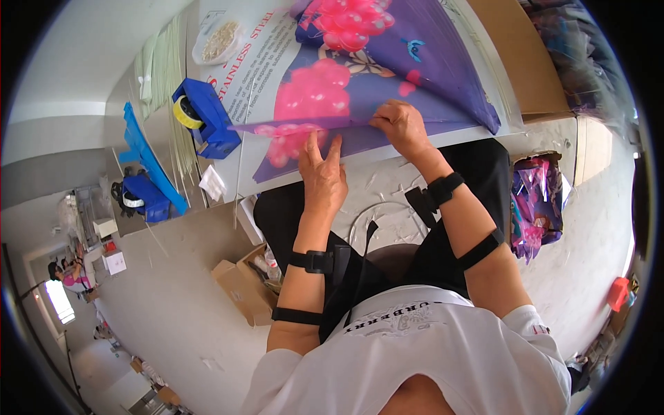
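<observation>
A purple printed plastic sheet [387,90] with pink balloon clusters and small blue and heart shapes lies on the work table, with a fold running across its near part. My right hand [406,130] is closed in a pinch on the sheet along this fold. Beside it to the left, my left hand [323,176] rests on the sheet's near strip, index and middle fingers stretched apart and holding nothing. Its other fingers are partly hidden.
At the table's left stand a blue tape dispenser [214,123] with yellow tape, a second blue dispenser [153,199], a clear tub [220,43] of small pieces and pale strips [163,69]. A cardboard box [534,62] stands right. A box of colourful film [536,200] sits lower right.
</observation>
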`<state>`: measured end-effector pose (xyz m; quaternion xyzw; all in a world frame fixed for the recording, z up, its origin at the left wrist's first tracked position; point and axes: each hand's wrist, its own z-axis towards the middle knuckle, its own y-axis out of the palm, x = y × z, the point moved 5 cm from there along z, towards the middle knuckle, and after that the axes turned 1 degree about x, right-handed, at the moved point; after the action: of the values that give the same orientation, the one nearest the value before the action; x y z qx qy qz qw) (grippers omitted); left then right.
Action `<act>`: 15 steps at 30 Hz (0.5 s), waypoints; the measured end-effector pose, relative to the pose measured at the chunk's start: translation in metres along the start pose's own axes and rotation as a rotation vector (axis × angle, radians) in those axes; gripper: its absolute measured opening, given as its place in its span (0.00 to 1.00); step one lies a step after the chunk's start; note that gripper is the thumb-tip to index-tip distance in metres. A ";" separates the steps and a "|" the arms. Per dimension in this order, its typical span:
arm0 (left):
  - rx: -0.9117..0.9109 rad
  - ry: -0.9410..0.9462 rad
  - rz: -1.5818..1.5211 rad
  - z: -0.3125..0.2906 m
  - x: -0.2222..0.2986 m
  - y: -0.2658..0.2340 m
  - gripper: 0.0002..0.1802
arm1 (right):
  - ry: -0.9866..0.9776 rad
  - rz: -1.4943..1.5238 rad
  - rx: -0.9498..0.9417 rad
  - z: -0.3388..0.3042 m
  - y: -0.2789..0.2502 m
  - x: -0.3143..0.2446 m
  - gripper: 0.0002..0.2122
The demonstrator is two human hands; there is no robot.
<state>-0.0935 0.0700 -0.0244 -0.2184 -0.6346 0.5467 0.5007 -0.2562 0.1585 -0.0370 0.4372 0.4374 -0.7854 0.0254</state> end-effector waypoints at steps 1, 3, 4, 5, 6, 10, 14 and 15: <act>0.001 0.012 -0.003 0.001 0.003 -0.002 0.32 | 0.003 -0.006 0.011 0.004 0.001 0.007 0.03; -0.106 0.000 0.034 0.006 0.006 0.000 0.32 | -0.045 0.163 0.029 0.014 -0.001 0.012 0.04; -0.104 0.018 0.029 0.006 0.007 -0.001 0.32 | -0.042 0.152 0.045 0.014 -0.004 0.016 0.04; -0.109 -0.004 0.084 0.002 0.003 0.000 0.32 | -0.041 0.161 0.108 0.016 -0.008 0.009 0.04; -0.111 -0.015 0.132 0.002 0.002 0.001 0.32 | -0.038 0.158 0.179 0.019 -0.017 0.005 0.04; -0.123 0.003 0.134 0.001 0.003 0.000 0.32 | 0.009 0.078 0.522 0.046 -0.054 0.019 0.03; -0.172 -0.011 0.147 0.005 0.009 0.000 0.32 | 0.138 -0.273 0.493 0.079 -0.079 0.058 0.04; -0.180 -0.008 0.172 0.005 0.009 0.001 0.32 | 0.148 -0.318 0.471 0.084 -0.082 0.066 0.05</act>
<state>-0.1018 0.0751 -0.0209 -0.3137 -0.6621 0.5294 0.4278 -0.3874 0.1720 -0.0096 0.4132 0.3069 -0.8254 -0.2322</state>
